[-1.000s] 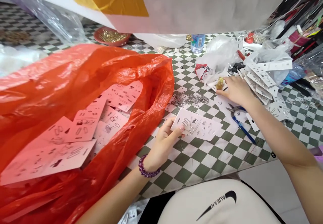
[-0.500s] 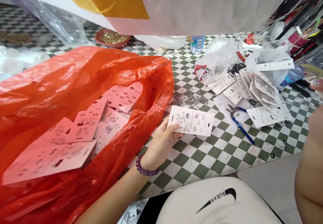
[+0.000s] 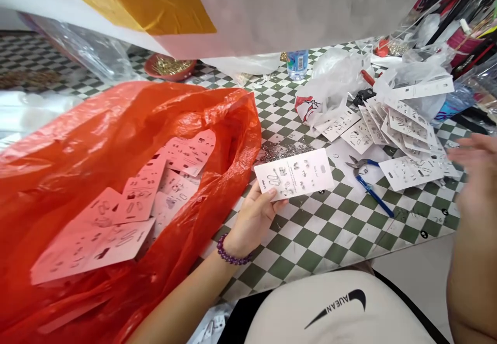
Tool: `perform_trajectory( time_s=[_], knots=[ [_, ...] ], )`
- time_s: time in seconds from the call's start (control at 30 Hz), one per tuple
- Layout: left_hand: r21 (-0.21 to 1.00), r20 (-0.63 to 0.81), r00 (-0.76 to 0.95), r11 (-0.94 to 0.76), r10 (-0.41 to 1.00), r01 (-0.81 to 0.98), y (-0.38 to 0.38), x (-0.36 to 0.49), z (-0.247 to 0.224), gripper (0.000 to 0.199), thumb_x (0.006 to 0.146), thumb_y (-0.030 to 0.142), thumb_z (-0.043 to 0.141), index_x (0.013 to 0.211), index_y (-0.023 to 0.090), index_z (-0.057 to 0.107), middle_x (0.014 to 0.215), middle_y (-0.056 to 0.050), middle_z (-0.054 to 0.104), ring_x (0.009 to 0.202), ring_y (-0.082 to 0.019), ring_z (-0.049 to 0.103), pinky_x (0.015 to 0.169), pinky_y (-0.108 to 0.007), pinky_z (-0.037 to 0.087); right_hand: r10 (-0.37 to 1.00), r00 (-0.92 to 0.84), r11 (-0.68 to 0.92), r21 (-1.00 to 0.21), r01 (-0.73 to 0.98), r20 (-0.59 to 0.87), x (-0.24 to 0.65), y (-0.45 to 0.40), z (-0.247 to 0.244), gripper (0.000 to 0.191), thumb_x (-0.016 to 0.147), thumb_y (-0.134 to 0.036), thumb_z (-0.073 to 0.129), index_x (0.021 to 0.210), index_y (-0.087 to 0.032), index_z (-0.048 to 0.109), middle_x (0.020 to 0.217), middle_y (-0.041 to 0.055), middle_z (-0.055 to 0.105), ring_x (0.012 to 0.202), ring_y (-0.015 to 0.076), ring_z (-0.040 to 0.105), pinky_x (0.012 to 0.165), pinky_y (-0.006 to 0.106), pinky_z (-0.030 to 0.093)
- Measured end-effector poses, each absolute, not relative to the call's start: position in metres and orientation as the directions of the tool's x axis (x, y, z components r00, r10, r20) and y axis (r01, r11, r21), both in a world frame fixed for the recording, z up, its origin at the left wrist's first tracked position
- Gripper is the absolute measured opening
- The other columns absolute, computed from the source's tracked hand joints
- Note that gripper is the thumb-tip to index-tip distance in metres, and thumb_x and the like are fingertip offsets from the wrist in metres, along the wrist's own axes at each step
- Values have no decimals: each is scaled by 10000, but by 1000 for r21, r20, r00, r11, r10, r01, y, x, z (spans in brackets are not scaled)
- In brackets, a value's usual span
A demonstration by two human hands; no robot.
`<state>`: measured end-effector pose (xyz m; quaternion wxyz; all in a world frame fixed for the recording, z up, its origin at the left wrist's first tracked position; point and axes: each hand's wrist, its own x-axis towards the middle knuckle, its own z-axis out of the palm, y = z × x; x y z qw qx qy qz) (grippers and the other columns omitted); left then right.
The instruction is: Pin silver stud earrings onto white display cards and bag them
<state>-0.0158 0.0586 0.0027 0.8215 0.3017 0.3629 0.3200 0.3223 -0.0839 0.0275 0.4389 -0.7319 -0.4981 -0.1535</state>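
My left hand (image 3: 252, 220), with a purple bead bracelet (image 3: 231, 251) at the wrist, pinches a white card of small earrings (image 3: 295, 174) between thumb and fingers. My right hand (image 3: 476, 170) hangs at the right edge, fingers apart and slightly blurred, holding nothing. Nearest to it lies a loose heap of similar white cards (image 3: 407, 137). To the left, an orange plastic bag (image 3: 116, 142) gapes open, holding several pinkish-lit cards (image 3: 137, 199).
Blue-handled pliers (image 3: 368, 191) and a scatter of small metal pieces (image 3: 285, 151) lie on the green-and-white checkered surface (image 3: 318, 235). Behind stand a white plastic bag (image 3: 330, 88), a water bottle (image 3: 297, 64) and a red dish of gold pieces (image 3: 169, 67). A white sheet (image 3: 272, 8) hangs overhead.
My right hand has moved away from the card heap toward the right edge. The card in my left hand has tilted, its right end higher.
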Motion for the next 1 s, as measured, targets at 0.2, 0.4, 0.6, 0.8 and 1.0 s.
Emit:
perform_trajectory(
  time_s=[0.2, 0.4, 0.6, 0.8, 1.0],
  knots=[
    [988, 53, 419, 13, 906, -155, 59, -25, -9, 138, 711, 275, 746, 803, 237, 650, 963, -27, 582, 939, -183, 603, 803, -321, 541, 925, 19, 277, -708, 649, 380, 213, -15, 16, 394, 866, -249, 613, 1244, -269, 502, 1055, 62, 656, 892, 186, 669, 737, 341, 594],
    [755, 566, 361, -642, 742, 134, 61, -34, -12, 190, 644, 177, 783, 766, 292, 694, 997, -33, 536, 981, -223, 568, 900, -375, 500, 530, -203, 560, -160, 813, 823, 208, -10, 8, 223, 772, -98, 650, 910, -268, 608, 858, 37, 636, 766, 180, 628, 654, 328, 593],
    [614, 615, 447, -750, 649, 244, 63, -33, -12, 262, 761, 115, 661, 955, 290, 637, 1033, -48, 575, 975, -206, 567, 859, -349, 494, 504, -224, 481, -55, 875, 834, 211, -17, 17, 226, 768, -94, 625, 869, -295, 607, 867, 38, 632, 768, 193, 609, 691, 359, 603],
    [344, 706, 588, -917, 393, 200, 65, -31, -14, 272, 828, 114, 580, 1079, 219, 567, 1018, -80, 626, 933, -193, 588, 784, -341, 513, 488, -176, 503, -111, 857, 855, 212, -19, 16, 209, 756, -136, 681, 898, -277, 621, 879, 40, 619, 757, 187, 604, 672, 345, 596],
    [434, 674, 670, -901, 311, -18, 59, -29, -12, 215, 902, 197, 502, 1106, 137, 535, 927, -99, 685, 842, -168, 630, 710, -289, 522, 719, -24, 562, -561, 608, 694, 211, -24, 21, 309, 802, -69, 600, 1037, -267, 620, 903, 42, 596, 833, 195, 617, 741, 387, 587]
  ],
)
